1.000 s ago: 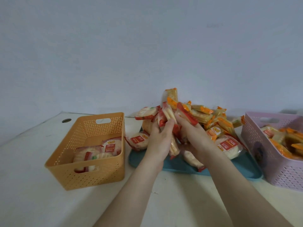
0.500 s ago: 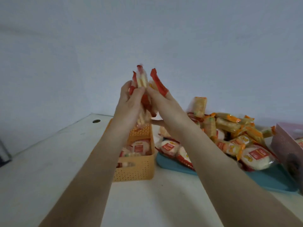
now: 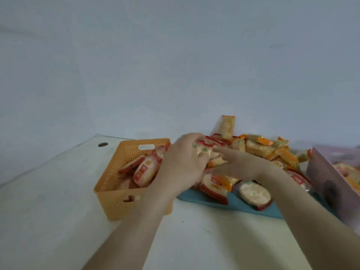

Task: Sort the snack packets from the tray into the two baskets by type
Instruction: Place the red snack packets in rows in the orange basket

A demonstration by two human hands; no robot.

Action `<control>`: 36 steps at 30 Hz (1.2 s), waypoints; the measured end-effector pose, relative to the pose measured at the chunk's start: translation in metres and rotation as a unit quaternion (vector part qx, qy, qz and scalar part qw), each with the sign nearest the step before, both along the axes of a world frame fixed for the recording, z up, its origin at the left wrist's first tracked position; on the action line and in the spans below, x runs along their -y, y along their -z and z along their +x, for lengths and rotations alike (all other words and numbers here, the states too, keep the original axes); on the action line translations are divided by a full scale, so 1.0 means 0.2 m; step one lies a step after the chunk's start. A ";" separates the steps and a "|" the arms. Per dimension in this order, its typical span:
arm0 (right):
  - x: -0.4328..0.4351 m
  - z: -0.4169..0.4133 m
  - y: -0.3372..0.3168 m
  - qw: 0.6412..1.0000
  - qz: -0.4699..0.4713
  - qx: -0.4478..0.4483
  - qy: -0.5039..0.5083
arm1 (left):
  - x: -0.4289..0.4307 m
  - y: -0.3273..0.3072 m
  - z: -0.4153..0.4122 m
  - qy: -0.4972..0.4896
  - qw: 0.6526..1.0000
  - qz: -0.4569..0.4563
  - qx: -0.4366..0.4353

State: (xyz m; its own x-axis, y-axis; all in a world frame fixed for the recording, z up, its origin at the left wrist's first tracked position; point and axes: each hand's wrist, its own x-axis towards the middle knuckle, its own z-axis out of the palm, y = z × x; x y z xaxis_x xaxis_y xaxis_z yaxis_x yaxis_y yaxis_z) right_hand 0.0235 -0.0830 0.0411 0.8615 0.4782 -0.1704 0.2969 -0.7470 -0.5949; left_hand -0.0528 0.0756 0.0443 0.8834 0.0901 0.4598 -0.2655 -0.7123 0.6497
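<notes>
Held packets: red-edged, at least one, maybe two, can't split them. They sit above the left end of the tray, just right of the orange basket's far corner.

Hands, 2:
- left hand has its fingers curled round the held packets from the left
- right hand has one finger straight, its tip at the held packets; can't tell whether it grips anything

Tray, 1, teal. Red-edged round packets along its front: 3 countable, front-left packet, front-middle packet, and right packet, partly behind the right forearm. The back of the tray carries an orange-edged pile, overlapping, so no count. One upright packet leans at the wall.

Baskets, 2:
- the orange basket is left of the tray, touching it or nearly, with at least 3 red-edged packets inside, tilted on each other
- purple basket is at the tray's right end; its contents are blurred, count unclear

All of it is on a pale desk, which has 1 round hole near the back left.
</notes>
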 end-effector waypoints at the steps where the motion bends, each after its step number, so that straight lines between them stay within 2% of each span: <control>1: 0.04 0.01 0.03 0.998 -0.068 -0.004 -0.018 | 0.06 0.04 0.04 0.013 0.999 0.025 -0.030; 4: 0.08 0.02 0.16 0.983 -0.178 0.001 -0.035 | 0.14 0.24 0.20 -0.012 0.979 0.129 -0.159; 7: 0.07 0.05 0.29 0.980 -0.195 0.042 -0.011 | 0.12 0.42 0.31 -0.085 0.943 0.186 -0.263; 11: 0.07 0.07 0.38 0.977 -0.167 0.128 0.043 | 0.12 0.46 0.33 -0.141 0.925 0.220 -0.276; 14: 0.08 0.07 0.39 0.977 -0.150 0.143 0.045 | 0.13 0.40 0.34 -0.130 0.924 0.166 -0.318; 15: 0.08 0.07 0.39 0.981 -0.127 0.142 0.045 | 0.13 0.39 0.34 -0.126 0.930 0.143 -0.314; 19: 0.10 0.05 0.39 0.989 -0.009 0.131 0.067 | 0.17 0.39 0.32 -0.117 0.970 0.059 -0.206; 21: 0.14 0.03 0.40 0.984 -0.040 0.154 0.085 | 0.19 0.38 0.31 -0.111 0.976 0.057 -0.176; 25: 0.26 -0.01 0.38 0.960 -0.193 0.170 0.113 | 0.19 0.41 0.31 -0.114 0.980 0.021 -0.159; 28: 0.30 -0.01 0.40 0.954 -0.216 0.157 0.135 | 0.21 0.39 0.26 -0.134 0.984 0.011 -0.120; 31: 0.30 -0.02 0.40 0.955 -0.175 0.181 0.156 | 0.21 0.35 0.23 -0.145 0.988 0.025 -0.052; 33: 0.33 -0.03 0.35 0.962 -0.141 0.160 0.169 | 0.21 0.32 0.20 -0.142 0.989 0.030 -0.034; 34: 0.34 -0.04 0.31 0.968 -0.095 0.138 0.188 | 0.19 0.30 0.19 -0.140 0.989 0.024 -0.028; 36: 0.36 -0.07 0.21 0.967 0.072 0.079 0.231 | 0.17 0.26 0.19 -0.116 0.992 -0.036 -0.040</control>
